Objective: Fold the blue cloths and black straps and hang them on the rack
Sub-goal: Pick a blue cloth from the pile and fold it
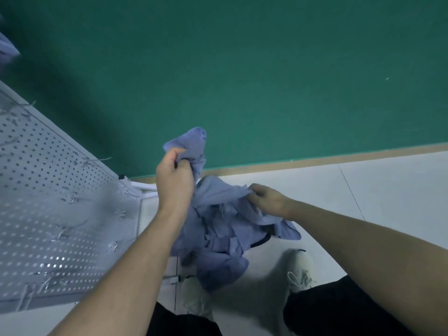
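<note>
A crumpled bundle of blue cloths [218, 234] hangs in front of me above the floor. My left hand [173, 180] grips its upper end, a corner of cloth sticking up above the fist. My right hand [269, 198] pinches a fold on the bundle's right side. A bit of black strap [261, 241] peeks out at the lower right of the bundle. The white pegboard rack [48, 202] with metal hooks stands at the left. Another blue cloth [7, 48] hangs at the upper left edge, blurred.
A green wall [242, 69] with a tan baseboard [315, 160] runs behind. The floor is pale tile [375, 202]. My two white shoes [300, 270] and black trousers [339, 311] show below the bundle, close to the rack's base frame [145, 187].
</note>
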